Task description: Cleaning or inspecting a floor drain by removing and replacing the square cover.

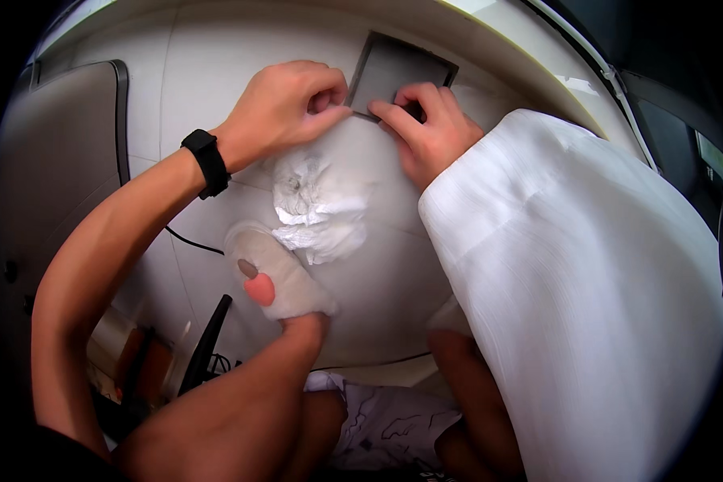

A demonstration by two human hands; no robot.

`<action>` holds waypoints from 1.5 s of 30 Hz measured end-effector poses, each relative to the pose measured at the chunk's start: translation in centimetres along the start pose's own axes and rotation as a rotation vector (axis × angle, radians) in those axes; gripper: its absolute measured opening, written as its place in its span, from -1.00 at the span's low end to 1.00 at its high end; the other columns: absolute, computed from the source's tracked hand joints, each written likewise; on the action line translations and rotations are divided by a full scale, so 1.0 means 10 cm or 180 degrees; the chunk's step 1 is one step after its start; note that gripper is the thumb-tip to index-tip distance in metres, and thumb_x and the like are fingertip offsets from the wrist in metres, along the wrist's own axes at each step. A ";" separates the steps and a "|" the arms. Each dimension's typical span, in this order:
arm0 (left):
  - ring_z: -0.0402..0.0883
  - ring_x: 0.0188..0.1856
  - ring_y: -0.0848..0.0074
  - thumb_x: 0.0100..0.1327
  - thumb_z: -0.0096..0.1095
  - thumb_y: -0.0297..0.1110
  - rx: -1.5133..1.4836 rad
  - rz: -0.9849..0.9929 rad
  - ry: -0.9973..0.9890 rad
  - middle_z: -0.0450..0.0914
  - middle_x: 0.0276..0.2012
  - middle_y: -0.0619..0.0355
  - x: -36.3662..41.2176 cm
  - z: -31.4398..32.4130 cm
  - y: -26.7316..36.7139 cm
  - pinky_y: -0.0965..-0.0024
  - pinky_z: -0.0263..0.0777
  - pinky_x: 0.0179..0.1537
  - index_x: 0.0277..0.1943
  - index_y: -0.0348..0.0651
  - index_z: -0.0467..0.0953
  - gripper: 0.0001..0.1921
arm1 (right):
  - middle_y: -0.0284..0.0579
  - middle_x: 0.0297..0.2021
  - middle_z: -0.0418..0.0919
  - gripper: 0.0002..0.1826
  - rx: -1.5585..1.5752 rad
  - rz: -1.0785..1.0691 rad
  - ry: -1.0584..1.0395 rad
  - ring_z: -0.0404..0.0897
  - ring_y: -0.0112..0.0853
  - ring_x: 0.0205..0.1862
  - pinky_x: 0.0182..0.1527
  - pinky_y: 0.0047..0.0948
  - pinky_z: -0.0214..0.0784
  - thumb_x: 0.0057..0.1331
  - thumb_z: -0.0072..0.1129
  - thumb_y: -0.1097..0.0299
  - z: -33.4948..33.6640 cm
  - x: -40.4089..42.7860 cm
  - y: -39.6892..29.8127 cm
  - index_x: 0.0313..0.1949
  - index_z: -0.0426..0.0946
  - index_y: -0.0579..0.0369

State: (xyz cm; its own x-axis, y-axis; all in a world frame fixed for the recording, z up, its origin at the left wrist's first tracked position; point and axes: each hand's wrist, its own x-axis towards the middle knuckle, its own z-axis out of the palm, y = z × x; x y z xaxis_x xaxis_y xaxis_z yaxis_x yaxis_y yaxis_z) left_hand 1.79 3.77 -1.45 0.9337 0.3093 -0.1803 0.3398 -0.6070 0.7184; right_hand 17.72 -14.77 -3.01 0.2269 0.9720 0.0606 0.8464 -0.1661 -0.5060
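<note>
A flat, dark-rimmed rectangular grey panel [385, 69] lies at the top of the view, tilted to the picture. My left hand [286, 105], with a black band on its wrist, pinches at the panel's near left corner with thumb and fingertips. Curled over the near edge, right of that corner, are the fingers of my right hand [431, 129], whose arm wears a wide white sleeve. What lies under the right fingers is hidden. Nearer my body, crumpled white tissues [322, 211], one with grey smudges, rest on the tiled floor.
A fluffy slipper [277, 271] on my foot stands beside the tissues; another slipper [452, 316] is partly hidden by the sleeve. A thin black cable [193, 242] runs on the floor at left, near a grey panel with a dark rim [66, 132]. A pale curved ledge [500, 51] borders the top.
</note>
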 end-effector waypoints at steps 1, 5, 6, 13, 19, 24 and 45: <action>0.54 -0.41 0.24 0.18 0.43 -0.29 0.0061 0.0023 -0.0070 0.53 -0.51 0.11 0.01 -0.01 0.00 0.20 0.41 -0.35 -0.34 -0.19 0.54 -0.80 | -0.34 -0.10 0.59 -0.60 -0.0004 0.0025 0.0084 0.62 -0.32 -0.15 -0.17 -0.30 0.56 0.11 0.50 0.44 -0.03 0.03 0.00 -0.04 0.73 -0.27; 0.55 -0.41 0.24 0.19 0.44 -0.28 0.0092 0.0058 -0.0130 0.53 -0.51 0.12 0.04 -0.02 -0.04 0.20 0.42 -0.34 -0.35 -0.18 0.54 -0.80 | -0.31 0.10 0.57 -0.55 -0.0010 0.0115 0.0092 0.56 -0.21 -0.03 0.08 -0.16 0.46 0.12 0.53 0.24 -0.06 0.05 0.04 0.05 0.69 -0.27; 0.55 -0.41 0.24 0.18 0.45 -0.27 0.0102 0.0122 -0.0121 0.53 -0.51 0.12 0.04 -0.01 -0.04 0.20 0.42 -0.34 -0.33 -0.17 0.54 -0.78 | -0.31 0.10 0.57 -0.55 -0.0022 0.0118 0.0103 0.56 -0.21 -0.03 0.08 -0.16 0.46 0.12 0.53 0.24 -0.05 0.04 0.05 0.05 0.69 -0.27; 0.57 -0.41 0.25 0.16 0.52 -0.17 0.0180 0.0066 -0.0127 0.54 -0.49 0.15 0.10 0.00 0.03 0.21 0.44 -0.33 -0.28 -0.15 0.53 -0.70 | -0.22 0.36 0.40 -0.17 -0.0204 0.0313 -0.0441 0.36 -0.13 0.36 0.34 -0.04 0.28 0.10 0.57 0.13 -0.26 0.22 0.11 0.38 0.43 -0.28; 0.58 -0.42 0.25 0.16 0.52 -0.19 0.0231 0.0103 -0.0315 0.54 -0.50 0.17 0.14 -0.04 0.04 0.21 0.44 -0.35 -0.27 -0.13 0.54 -0.72 | -0.15 0.35 0.39 -0.02 -0.0090 0.0308 -0.0660 0.32 -0.06 0.39 0.40 -0.01 0.22 -0.01 0.65 0.16 -0.25 0.27 0.19 0.43 0.36 -0.21; 0.50 -0.47 0.38 0.14 0.61 -0.18 0.0232 0.0103 -0.0285 0.50 -0.50 0.16 0.14 -0.02 0.00 0.33 0.41 -0.38 -0.13 -0.16 0.58 -0.63 | -0.08 0.30 0.40 0.02 -0.0024 0.0638 -0.0626 0.34 0.00 0.37 0.39 0.01 0.24 -0.10 0.71 0.18 -0.19 0.32 0.14 0.39 0.39 -0.20; 0.47 -0.48 0.68 0.43 0.23 -0.24 -0.0945 -0.1620 -0.0404 0.58 -0.51 0.23 0.13 -0.15 0.36 0.46 0.36 -0.43 0.26 -0.34 0.51 -0.55 | 0.00 -0.18 0.71 -0.12 0.0263 0.1699 -0.1432 0.72 0.01 -0.06 0.10 -0.05 0.58 0.13 0.56 -0.02 -0.25 0.56 0.08 0.41 0.38 -0.20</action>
State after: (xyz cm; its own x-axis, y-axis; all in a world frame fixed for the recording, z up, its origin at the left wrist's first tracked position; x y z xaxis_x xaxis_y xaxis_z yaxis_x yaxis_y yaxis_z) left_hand 4.04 3.05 1.87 0.6745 0.4063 -0.6164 0.7186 -0.1696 0.6744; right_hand 20.85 -9.92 -0.86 0.3646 0.7386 -0.5671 0.6315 -0.6437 -0.4323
